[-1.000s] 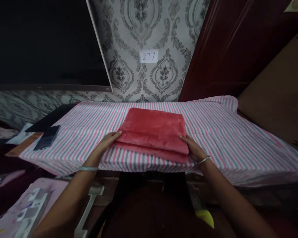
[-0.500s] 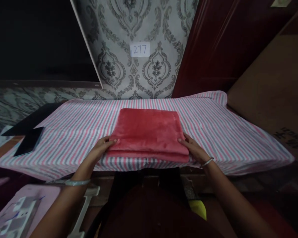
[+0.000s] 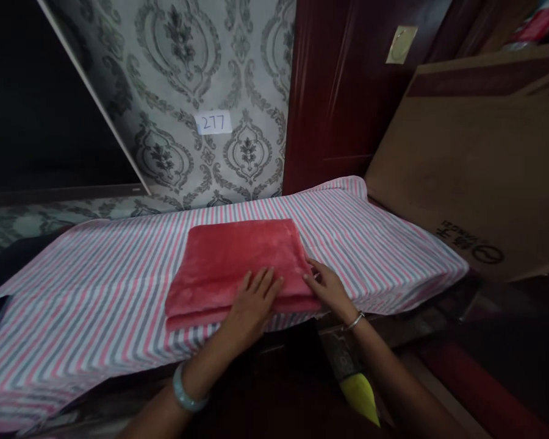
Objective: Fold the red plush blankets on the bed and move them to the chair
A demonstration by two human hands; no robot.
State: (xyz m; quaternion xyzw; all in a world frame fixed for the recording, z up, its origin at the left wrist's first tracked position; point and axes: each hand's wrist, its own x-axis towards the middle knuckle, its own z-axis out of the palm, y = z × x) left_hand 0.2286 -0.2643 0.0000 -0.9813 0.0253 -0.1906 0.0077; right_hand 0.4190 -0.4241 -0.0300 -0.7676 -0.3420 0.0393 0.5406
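Observation:
A folded red plush cloth (image 3: 238,250) lies as a flat rectangle on a striped tablecloth (image 3: 132,286), its layered fold along the near edge. Across the front part of the plush cloth, just right of its middle, my left hand (image 3: 254,305) rests palm down with the fingers stretched out. My right hand (image 3: 327,286) is at the right edge near the front corner, thumb on one side of the edge and fingers beside it, gripping the fabric there. The undersides of both hands are hidden.
A dark screen (image 3: 50,110) hangs at the left. Behind the table is patterned wallpaper with a paper label (image 3: 213,122) reading 277. A large cardboard box (image 3: 476,164) leans at the right beside a dark red door (image 3: 333,91). Something yellow (image 3: 360,396) is below the table.
My left hand has left the cloth's left edge and now lies flat on top, right of the middle. My right hand stays at the right edge. The view has turned right.

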